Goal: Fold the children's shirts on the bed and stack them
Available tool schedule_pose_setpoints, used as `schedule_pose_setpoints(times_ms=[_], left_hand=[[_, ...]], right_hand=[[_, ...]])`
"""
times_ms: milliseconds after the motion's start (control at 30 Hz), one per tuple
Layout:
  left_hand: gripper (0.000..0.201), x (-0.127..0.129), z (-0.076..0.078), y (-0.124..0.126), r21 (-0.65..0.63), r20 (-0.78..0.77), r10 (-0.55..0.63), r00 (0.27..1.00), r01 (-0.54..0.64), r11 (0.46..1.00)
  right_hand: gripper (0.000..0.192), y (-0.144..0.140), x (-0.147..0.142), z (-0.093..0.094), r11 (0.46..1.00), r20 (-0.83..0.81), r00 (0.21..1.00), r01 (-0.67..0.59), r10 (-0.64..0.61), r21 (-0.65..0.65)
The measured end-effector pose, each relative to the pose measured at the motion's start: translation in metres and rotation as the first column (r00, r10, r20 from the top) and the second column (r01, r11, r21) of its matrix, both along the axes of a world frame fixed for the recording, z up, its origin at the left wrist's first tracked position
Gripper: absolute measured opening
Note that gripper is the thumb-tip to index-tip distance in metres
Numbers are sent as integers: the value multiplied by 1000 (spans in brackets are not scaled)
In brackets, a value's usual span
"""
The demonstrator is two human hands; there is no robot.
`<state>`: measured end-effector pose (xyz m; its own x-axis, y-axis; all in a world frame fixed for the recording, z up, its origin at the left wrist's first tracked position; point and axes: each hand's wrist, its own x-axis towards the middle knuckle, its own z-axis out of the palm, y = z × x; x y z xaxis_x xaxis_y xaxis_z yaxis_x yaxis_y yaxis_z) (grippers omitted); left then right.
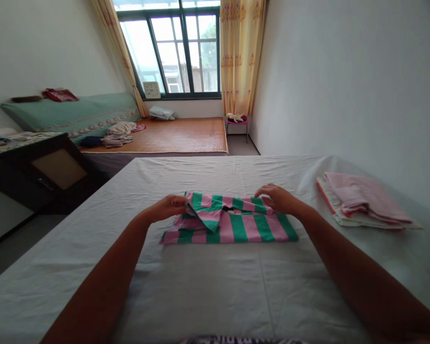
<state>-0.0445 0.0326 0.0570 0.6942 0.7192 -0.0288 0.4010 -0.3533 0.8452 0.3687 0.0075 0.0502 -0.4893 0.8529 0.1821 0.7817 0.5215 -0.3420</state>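
A pink-and-green striped shirt (241, 229) lies folded into a wide, low rectangle, its collar side facing away from me. At its left end, my left hand (170, 207) pinches a corner of the collar area, where a flap is lifted and turned over. My right hand (277, 198) rests at the far right edge of the shirt, fingers curved and the thumb apart from them. Those fingertips touch or hover just above the cloth; I cannot tell which. Under the shirt is a white sheet (208, 286) with light creases.
To the right, a stack of folded clothes (365, 200), pink on top, lies near the wall. Beyond the sheet is a bed with a brown mat (186, 134) and loose clothes (120, 134). A dark cabinet (53, 167) stands at left; a small stool (237, 122) is near the curtain.
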Motion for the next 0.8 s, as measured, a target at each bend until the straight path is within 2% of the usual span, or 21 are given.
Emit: schedule_pose_setpoints(times_ms=[67,133,200,233,300,400,500,600,700,767,800], left_hand=[[37,8,-14,8,55,20,215,976,-215,975],[35,16,-31,17,181,-8,415,910,-407,896],[32,21,-46,22,281,-18,527,850,-502,818],[32,23,-51,23,297,-10,546,837,-519,801],[39,23,-57,22,288,17,532,847,-513,808],[51,22,-57,17,316,61,488,871,-481,818],[51,22,-55,13,401,40,490,871,-463,790],[51,23,-55,13,488,-86,559,825,-454,745],[50,21,-55,12,610,-155,633,758,-431,665],[42,20,-56,11,699,-134,608,782,-360,618],[38,19,-57,10,726,-137,556,820,-298,619]], right_hand=[[32,-7,-27,-1,996,-96,991,-94,94,4],[36,-13,-52,-6,990,-184,973,-141,137,-14],[43,-16,-75,-13,990,-239,962,-137,130,-15],[48,-15,-85,-17,993,-260,959,-115,109,-9],[58,-11,-103,-25,999,-286,957,-51,49,2],[70,0,-127,-35,999,-295,955,34,-43,-36],[61,12,-140,-44,987,-265,955,100,-131,-127],[50,18,-141,-46,966,-172,962,181,-212,-183],[46,13,-138,-43,975,-92,972,212,-218,-68],[42,3,-139,-41,987,-58,989,138,-134,81],[40,-3,-140,-41,989,-34,997,66,-63,130]])
